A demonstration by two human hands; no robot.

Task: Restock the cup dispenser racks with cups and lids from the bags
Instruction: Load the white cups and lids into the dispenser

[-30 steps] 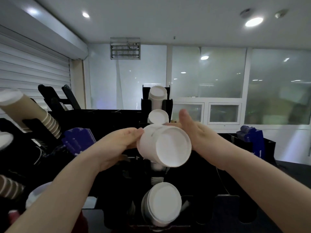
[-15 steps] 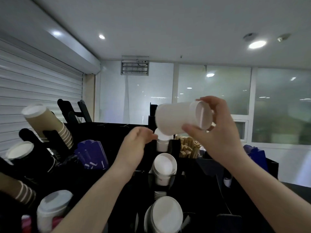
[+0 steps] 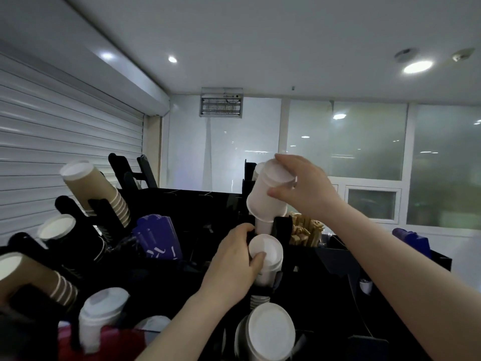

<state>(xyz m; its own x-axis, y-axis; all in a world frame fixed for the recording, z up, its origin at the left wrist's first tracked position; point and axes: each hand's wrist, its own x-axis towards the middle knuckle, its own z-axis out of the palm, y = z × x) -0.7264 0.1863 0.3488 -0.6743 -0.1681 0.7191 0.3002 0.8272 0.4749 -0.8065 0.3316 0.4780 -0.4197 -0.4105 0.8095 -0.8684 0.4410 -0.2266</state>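
White cups (image 3: 266, 196) going in now, mouth-down and tilted. Their open end is just meeting the top-slot stack (image 3: 263, 226) at the head of the black rack (image 3: 283, 227). The right hand (image 3: 304, 190) has its fingers wrapped round them near the base. Below, the left hand (image 3: 234, 264) grips the middle stack (image 3: 268, 252), with its thumb on the stack's face. Further down, the bottom stack (image 3: 270, 332) looks stocked, and so do the brown ribbed cups (image 3: 96, 188) off left. I'd call this load nearly seated. No bags in sight, so what's left is unclear. Half a second back those cups lay sideways and higher, and the left hand was up by the top slot.
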